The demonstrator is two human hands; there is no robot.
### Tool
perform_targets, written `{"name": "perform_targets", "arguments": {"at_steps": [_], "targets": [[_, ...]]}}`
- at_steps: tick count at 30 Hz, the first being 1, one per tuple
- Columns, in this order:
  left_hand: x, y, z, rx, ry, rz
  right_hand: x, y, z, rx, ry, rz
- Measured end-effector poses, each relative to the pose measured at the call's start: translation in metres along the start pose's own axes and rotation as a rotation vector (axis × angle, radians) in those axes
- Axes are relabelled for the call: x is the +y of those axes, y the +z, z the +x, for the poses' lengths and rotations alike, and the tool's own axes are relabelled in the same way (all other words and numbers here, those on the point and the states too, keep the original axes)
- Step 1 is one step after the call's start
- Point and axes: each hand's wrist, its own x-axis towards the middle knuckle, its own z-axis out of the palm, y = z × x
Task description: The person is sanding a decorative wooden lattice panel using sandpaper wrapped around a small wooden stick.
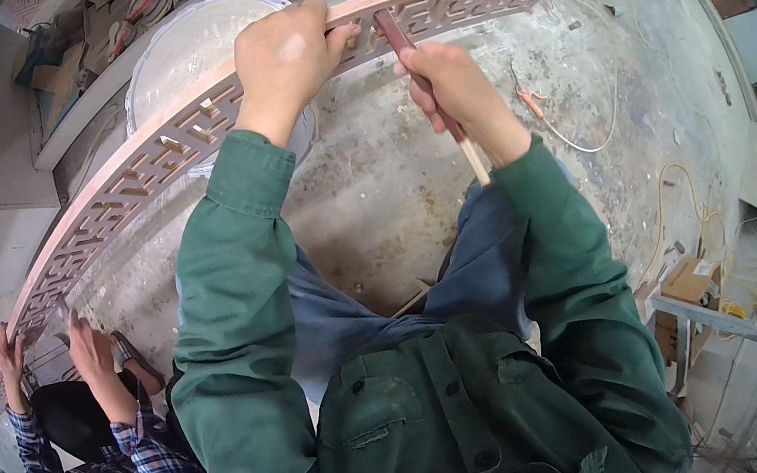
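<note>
A long wooden fretwork panel (127, 150) with a pale edge and geometric cut-outs stretches from the lower left to the upper right. My left hand (287, 63) is closed over its upper edge, fingers on the far side and thumb at the near face. In my right hand (457, 90) is a thin stick (472, 157), pale at its lower end and wrapped higher up in what looks like reddish-brown sandpaper (393, 31). The wrapped tip meets the cut-outs just right of my left hand; whether it goes into one I cannot tell.
Another person in a plaid sleeve (152, 461) has both hands (92, 353) at the panel's left end. Behind the panel stands a round whitish top (199, 42) with a frilled rim. A hose with an orange end (531, 103) lies on the stained floor; a cardboard box (690, 279) sits right.
</note>
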Motion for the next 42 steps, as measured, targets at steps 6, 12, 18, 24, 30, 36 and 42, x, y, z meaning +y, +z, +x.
{"name": "perform_targets", "arguments": {"at_steps": [6, 12, 18, 24, 30, 36, 42], "targets": [[0.0, 0.0, -0.001, -0.019, -0.002, -0.015, -0.016, 0.009, 0.036, 0.033, -0.026, -0.053], [0.001, -0.003, 0.001, -0.034, -0.013, -0.007, -0.002, 0.003, 0.006, 0.01, -0.004, -0.008], [0.001, -0.004, 0.003, -0.061, -0.029, -0.026, -0.019, 0.009, 0.037, 0.055, -0.075, -0.072], [0.005, -0.006, 0.0, -0.061, -0.029, -0.004, 0.004, 0.003, 0.007, 0.033, -0.076, -0.059], [0.004, -0.006, 0.002, -0.093, -0.053, -0.003, -0.019, 0.007, 0.036, 0.061, -0.012, -0.054], [0.003, -0.006, 0.001, -0.034, -0.019, 0.034, -0.002, -0.011, 0.011, -0.036, 0.021, 0.055], [0.004, -0.005, -0.001, -0.05, -0.02, -0.001, -0.012, -0.007, 0.029, 0.047, 0.038, 0.049]]}}
